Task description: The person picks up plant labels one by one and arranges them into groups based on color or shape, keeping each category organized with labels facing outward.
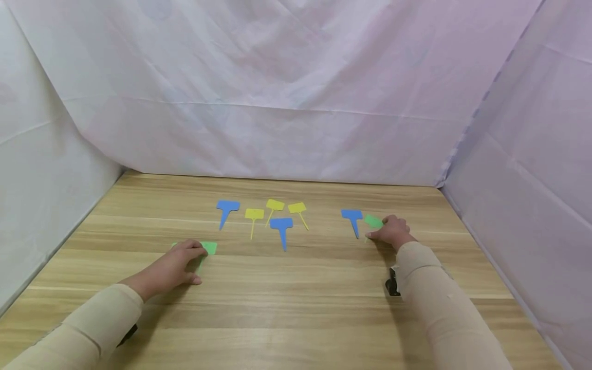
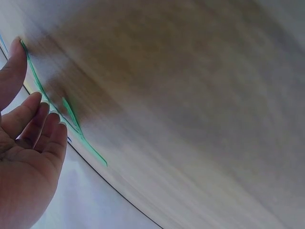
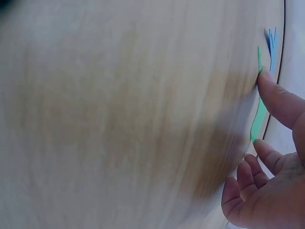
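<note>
My left hand (image 1: 171, 267) reaches low over green T-shaped plant labels on the table, its thumb held well apart from the fingers. A green label (image 1: 210, 248) shows beyond the fingertips, its stem running toward the thumb. Another bit of green shows behind the knuckles. In the left wrist view the thumb tip meets the end of a green stem (image 2: 35, 76). On the right, my right hand (image 1: 393, 230) touches a green plant label (image 1: 372, 221), the thumb at its stem and the index finger at its head, spread apart. The remaining right fingers curl loosely.
A blue plant label (image 1: 353, 216) lies just left of the right hand. Between the hands lie yellow labels (image 1: 254, 214) and blue labels (image 1: 281, 224) with stems toward me. Pale cloth (image 1: 287, 139) hangs along the wood-grain table's (image 1: 296, 318) back and sides.
</note>
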### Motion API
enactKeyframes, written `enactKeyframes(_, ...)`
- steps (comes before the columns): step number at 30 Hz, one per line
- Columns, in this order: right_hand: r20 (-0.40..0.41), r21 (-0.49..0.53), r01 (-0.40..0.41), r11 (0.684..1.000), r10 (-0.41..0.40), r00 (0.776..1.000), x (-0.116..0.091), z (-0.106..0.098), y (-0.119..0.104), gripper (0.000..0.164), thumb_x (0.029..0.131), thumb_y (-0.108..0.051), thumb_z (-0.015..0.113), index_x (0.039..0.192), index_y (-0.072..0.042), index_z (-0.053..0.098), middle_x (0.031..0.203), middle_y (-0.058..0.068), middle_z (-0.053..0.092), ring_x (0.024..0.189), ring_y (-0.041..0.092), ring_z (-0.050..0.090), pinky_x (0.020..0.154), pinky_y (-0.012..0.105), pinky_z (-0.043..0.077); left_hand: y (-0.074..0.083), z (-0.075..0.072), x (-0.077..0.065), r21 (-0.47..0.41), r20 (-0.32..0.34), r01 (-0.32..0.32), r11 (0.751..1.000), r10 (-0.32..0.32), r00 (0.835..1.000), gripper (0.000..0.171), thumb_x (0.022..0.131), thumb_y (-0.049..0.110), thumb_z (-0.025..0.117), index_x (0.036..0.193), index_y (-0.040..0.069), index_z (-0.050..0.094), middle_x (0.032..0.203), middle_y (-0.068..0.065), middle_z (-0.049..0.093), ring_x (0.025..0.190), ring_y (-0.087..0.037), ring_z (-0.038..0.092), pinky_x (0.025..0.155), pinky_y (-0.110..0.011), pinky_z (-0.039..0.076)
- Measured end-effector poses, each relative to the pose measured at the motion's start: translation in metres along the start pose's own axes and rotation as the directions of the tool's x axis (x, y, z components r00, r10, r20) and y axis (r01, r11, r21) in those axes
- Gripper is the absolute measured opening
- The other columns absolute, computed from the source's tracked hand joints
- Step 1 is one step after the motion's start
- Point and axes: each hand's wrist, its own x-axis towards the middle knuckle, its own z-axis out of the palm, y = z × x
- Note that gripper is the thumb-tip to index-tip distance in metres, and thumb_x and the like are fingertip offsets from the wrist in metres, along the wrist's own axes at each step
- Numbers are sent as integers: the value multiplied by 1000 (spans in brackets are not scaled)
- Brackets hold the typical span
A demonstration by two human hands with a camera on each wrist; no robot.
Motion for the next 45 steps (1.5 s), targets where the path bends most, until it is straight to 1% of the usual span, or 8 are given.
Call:
enactKeyframes(9,-40,55,-7,998,9,999,0,3,1,79,84,-29,74,136,14,32,134,37,31,122,52,28,100,57,30,2,-2,-1,-2,4,1,1000,-1,1000,59,72,20,84,119,-7,61,120,-20,53,108,-38,51,91,-53,46)
enactKeyframes(19,-52,76,-28,997,32,998,4,6,0,80,85,-28,74,138,11,29,134,35,32,123,49,28,100,56,31,1,-3,-2,-6,0,-4,1000,4,1000,59,71,21,85,118,-6,61,119,-19,53,105,-36,52,89,-52,47)
enactKeyframes(27,-76,96,-30,995,37,996,7,8,0,80,85,-26,75,137,10,27,133,36,33,122,50,30,100,56,31,1,-1,-1,-6,1,7,1000,-7,1000,58,72,19,84,119,-6,61,120,-19,53,107,-36,52,91,-52,47)
enactKeyframes(36,-89,195,-34,980,53,995,7,10,-1,82,84,-18,76,139,8,21,134,35,34,123,48,31,103,56,31,0,0,-1,2,-1,-3,1000,3,1000,58,72,19,84,118,-6,61,120,-20,53,108,-38,51,91,-53,46)
enactKeyframes(42,-79,267,8,964,14,997,5,11,-2,82,84,-9,74,136,10,13,134,39,36,123,46,38,106,53,32,0,0,-1,2,-1,-9,1000,9,1000,59,72,20,84,118,-6,61,121,-20,53,108,-38,51,91,-53,46)
enactKeyframes(45,-76,287,10,958,12,997,3,11,-4,83,85,-7,73,137,9,10,136,40,35,125,45,38,108,52,31,0,0,-1,1,-2,-10,1000,10,1000,58,72,21,84,118,-6,61,121,-21,53,109,-38,51,91,-53,46)
